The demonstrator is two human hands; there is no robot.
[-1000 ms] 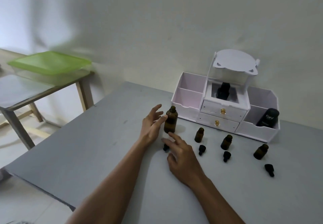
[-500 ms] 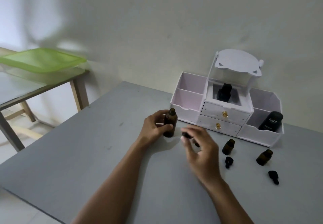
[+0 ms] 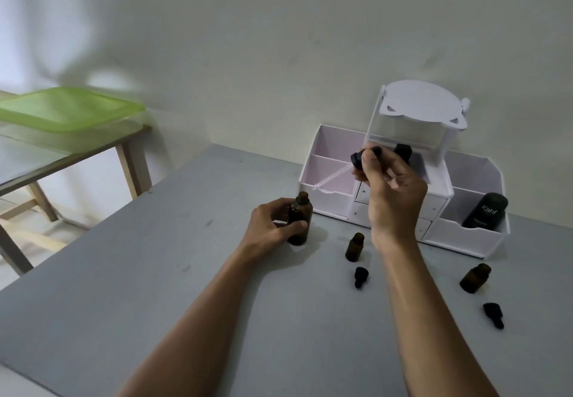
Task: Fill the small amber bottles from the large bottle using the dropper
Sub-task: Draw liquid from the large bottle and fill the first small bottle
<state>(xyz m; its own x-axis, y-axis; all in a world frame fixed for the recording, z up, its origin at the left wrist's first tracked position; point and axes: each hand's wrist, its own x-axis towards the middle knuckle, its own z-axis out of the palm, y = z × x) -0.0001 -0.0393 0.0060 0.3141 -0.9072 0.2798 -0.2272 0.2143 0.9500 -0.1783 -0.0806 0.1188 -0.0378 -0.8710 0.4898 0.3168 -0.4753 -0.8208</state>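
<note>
Both busy: your right grip (image 3: pixel 393 193) pinches dropper (image 3: pixel 356 160), left grip (image 3: pixel 272 226) holds large bottle (image 3: pixel 300 215) below-left; tilted tip cd clip neck.

Closed the left hand (image 3: pixel 273 226) round the tall amber glass bottle (image 3: pixel 300 220), open beside it a second back. Pinched the black-bulbed glass dropper (image 3: pixel 339 173) off the grey tabletop (image 3: pixel 155 272) with the right hand (image 3: pixel 393 192). Swung it up high, in front of the white drawer organiser (image 3: pixel 465 235), from low by the bottle half a second ago. Angled its clear tube down-left, tip near the bottle's mouth.
</note>
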